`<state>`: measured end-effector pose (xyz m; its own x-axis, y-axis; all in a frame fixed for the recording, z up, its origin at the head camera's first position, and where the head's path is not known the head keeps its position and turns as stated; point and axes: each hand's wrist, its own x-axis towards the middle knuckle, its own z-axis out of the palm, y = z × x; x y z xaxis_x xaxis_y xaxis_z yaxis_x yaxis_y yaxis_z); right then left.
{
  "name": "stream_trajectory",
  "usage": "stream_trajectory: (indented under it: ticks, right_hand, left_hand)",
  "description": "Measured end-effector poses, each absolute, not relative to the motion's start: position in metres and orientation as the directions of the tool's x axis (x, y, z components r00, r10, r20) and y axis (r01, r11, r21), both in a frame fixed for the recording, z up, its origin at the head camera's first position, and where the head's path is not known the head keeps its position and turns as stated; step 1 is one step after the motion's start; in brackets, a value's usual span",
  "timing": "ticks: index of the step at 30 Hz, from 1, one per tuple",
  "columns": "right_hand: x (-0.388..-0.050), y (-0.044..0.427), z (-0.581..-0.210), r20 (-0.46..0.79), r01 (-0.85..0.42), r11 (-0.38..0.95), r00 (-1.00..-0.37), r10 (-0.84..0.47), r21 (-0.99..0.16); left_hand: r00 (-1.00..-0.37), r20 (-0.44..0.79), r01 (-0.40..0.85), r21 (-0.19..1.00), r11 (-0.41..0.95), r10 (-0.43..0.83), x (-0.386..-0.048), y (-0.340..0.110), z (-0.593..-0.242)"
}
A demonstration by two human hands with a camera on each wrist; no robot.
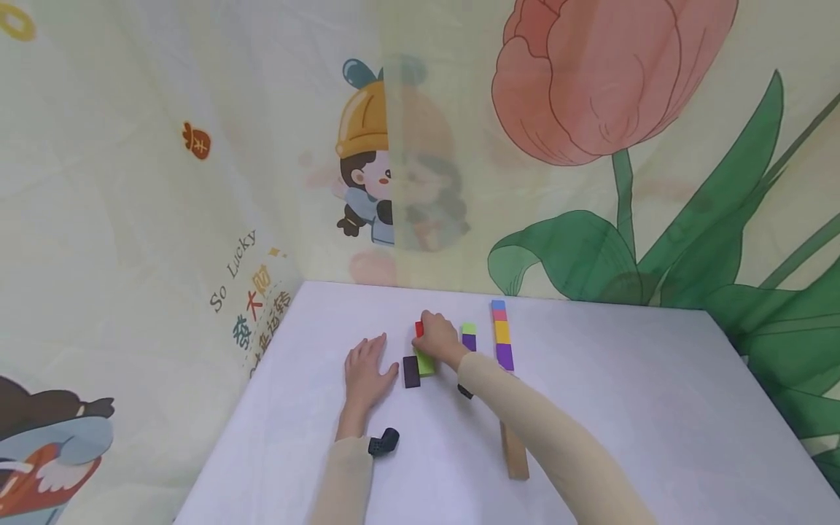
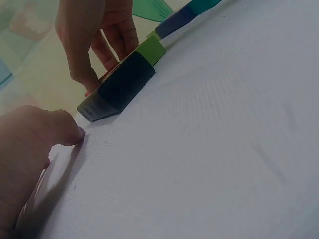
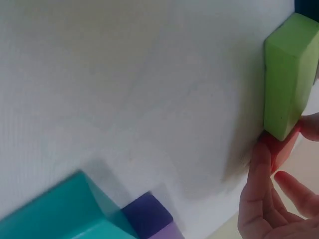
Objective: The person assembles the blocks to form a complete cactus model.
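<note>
My right hand [image 1: 438, 337] pinches a red block [image 3: 283, 152] between thumb and fingers, at the far end of a light green block [image 1: 425, 364]. The red and green blocks touch end to end in the right wrist view. Against the green block's left side lies a black block [image 1: 411, 372], dark in the left wrist view too. My left hand [image 1: 369, 373] rests on the white table just left of the black block, fingers spread and holding nothing. Its thumb [image 2: 67, 127] points at the black block with a small gap.
Right of the hands runs a short row with a light green block [image 1: 469, 329], a purple block [image 1: 469, 342] and a teal block [image 3: 60, 214]. Farther right, a longer row includes a yellow block [image 1: 502, 332] and a wooden block [image 1: 516, 463]; my right forearm covers part of it.
</note>
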<state>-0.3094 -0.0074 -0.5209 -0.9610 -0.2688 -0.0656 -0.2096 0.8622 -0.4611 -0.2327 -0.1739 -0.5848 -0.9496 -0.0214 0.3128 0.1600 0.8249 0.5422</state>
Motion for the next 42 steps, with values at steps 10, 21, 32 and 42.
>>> stream_trajectory:
  ticks: [10, 21, 32, 42]
  right_hand:
    - [-0.316, 0.030, -0.485, -0.057, -0.167, 0.815, -0.970, -0.238, -0.555]
    - [-0.289, 0.140, -0.483, -0.029, -0.232, 0.820, -0.957, -0.289, -0.523]
    - [-0.260, 0.197, -0.504, -0.063, -0.237, 0.813, -0.946, -0.317, -0.531]
    - [-0.253, 0.218, -0.513, -0.025, -0.263, 0.818, -0.947, -0.320, -0.511]
  left_hand:
    - [-0.947, 0.322, 0.169, 0.526, 0.834, -0.011, -0.233, -0.174, -0.583]
    - [-0.953, 0.303, 0.161, 0.517, 0.841, -0.004, -0.227, -0.173, -0.588]
    - [-0.953, 0.304, 0.161, 0.531, 0.832, -0.009, -0.231, -0.174, -0.584]
    - [-0.953, 0.303, 0.159, 0.522, 0.838, -0.007, -0.233, -0.173, -0.584]
